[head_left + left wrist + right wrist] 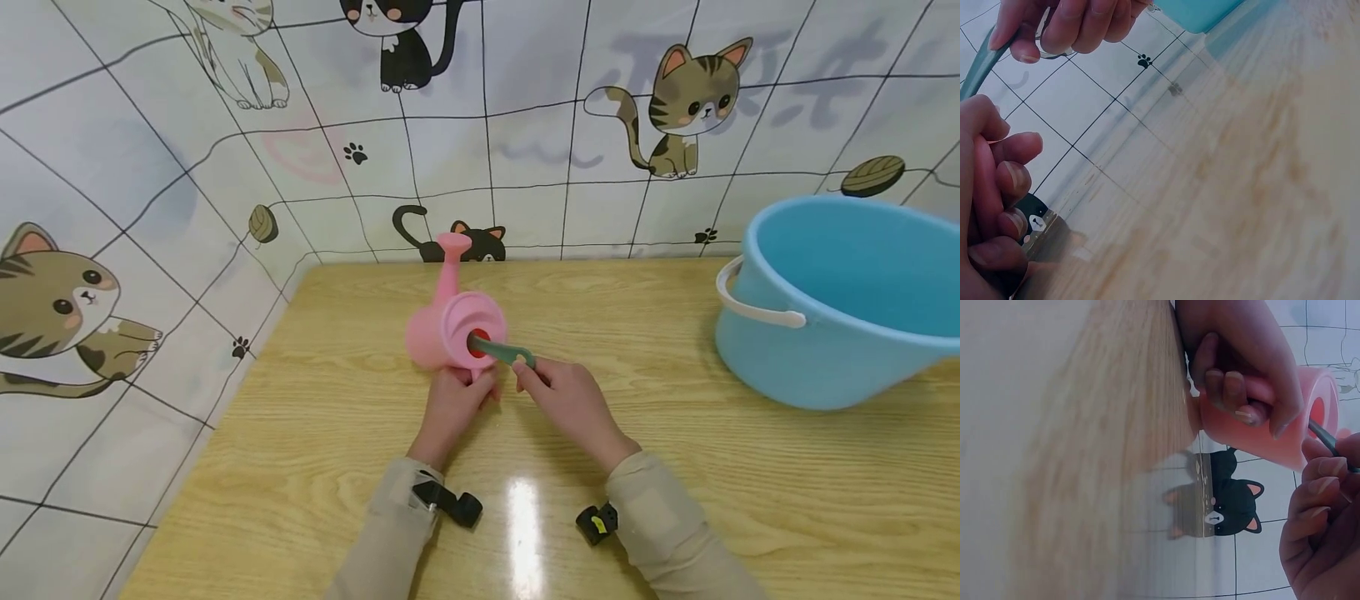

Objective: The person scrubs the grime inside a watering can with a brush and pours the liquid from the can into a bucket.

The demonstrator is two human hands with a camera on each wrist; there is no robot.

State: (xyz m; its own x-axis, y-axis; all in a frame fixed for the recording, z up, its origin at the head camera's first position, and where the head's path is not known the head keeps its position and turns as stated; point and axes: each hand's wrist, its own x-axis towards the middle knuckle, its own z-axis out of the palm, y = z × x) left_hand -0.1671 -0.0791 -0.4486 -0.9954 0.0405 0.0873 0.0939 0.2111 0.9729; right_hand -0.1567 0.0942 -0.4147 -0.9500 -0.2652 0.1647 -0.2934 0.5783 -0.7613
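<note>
Evidently you are at the step of working a green utensil [504, 351] inside the pink watering can [423, 338]; whether that means stirring, scooping or poking, I cannot tell, since the utensil's lower end is hidden inside. The can sits near the far edge of the wooden table [622, 325], apparently upright, with its round mouth facing up towards you and its spout [447, 279] pointing to the cat-print wall covering [536, 212]. Something red [1318, 411] shows within the mouth, around the utensil's shaft.

Your left hand [450, 407] has its fingers curled round the can's handle [1259, 389], on the side nearest you. Your right hand [573, 404] pinches the utensil close to its holed end, thumb against fingers, so the shaft slants down into the mouth. Well apart on your right stands the light-blue bucket [810, 367], its white carrying handle [757, 310] lying against the outer wall.

As I judge it, the next move calls for a firm left grip so the can doesn't swivel, and a light right pinch that lets the shaft clear the rim. Pulling sideways could tip the can.
</note>
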